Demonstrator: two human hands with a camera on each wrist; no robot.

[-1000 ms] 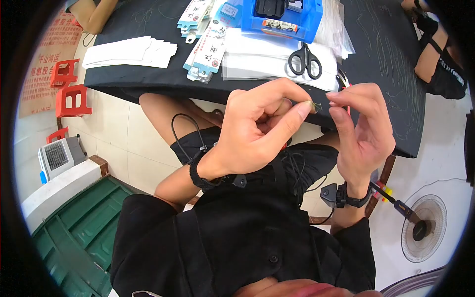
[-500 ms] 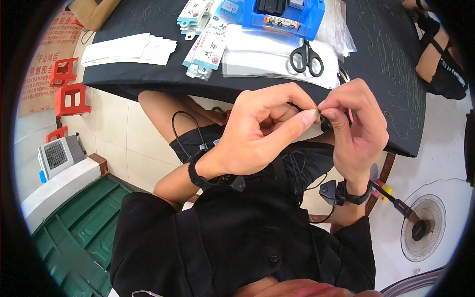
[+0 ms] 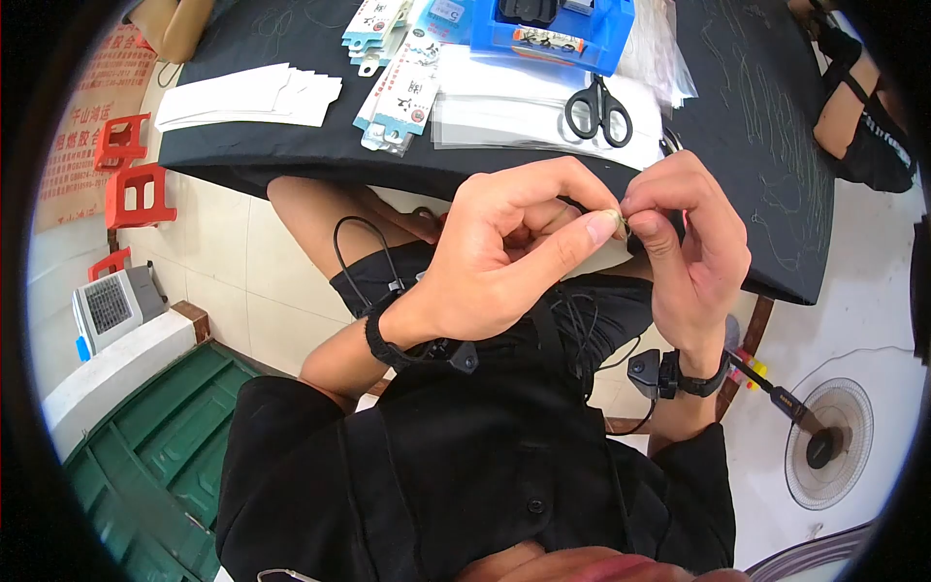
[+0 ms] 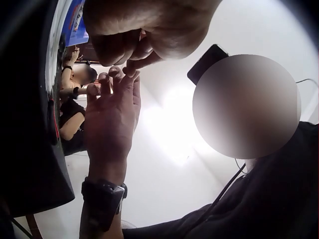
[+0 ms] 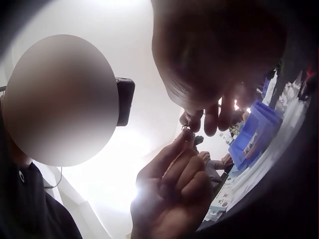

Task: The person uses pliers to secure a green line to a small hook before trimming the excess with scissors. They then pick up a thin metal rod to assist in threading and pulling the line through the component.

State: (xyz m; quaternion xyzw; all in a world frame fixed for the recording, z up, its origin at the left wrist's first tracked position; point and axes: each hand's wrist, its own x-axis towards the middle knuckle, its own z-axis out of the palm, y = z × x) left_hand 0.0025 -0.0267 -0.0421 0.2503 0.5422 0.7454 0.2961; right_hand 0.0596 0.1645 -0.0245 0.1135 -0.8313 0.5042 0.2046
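Note:
In the head view the left hand (image 3: 514,252) pinches a tiny greenish, thread-like item (image 3: 622,222) between thumb and index finger, its other fingers curled. The right hand (image 3: 693,247) meets it from the other side, thumb and index fingertips closed on the same small item. Both hands are held up in front of the table's near edge. The right wrist view shows the left hand (image 5: 174,191) below and the dark right hand (image 5: 214,55) above, fingertips together at a small shiny loop (image 5: 185,128). What the item is exactly, I cannot tell.
On the black-covered table (image 3: 737,145) lie black scissors (image 3: 598,111), white paper strips (image 3: 247,99), printed packets (image 3: 402,92), clear sleeves (image 3: 504,121) and a blue bin (image 3: 606,39). Loose threads lie at the right. Another person's arm (image 3: 849,107) is at the far right.
A second ago the fingertips were apart; the right hand has moved left and its fingertips now meet the left hand's at the small item. The view has shifted slightly.

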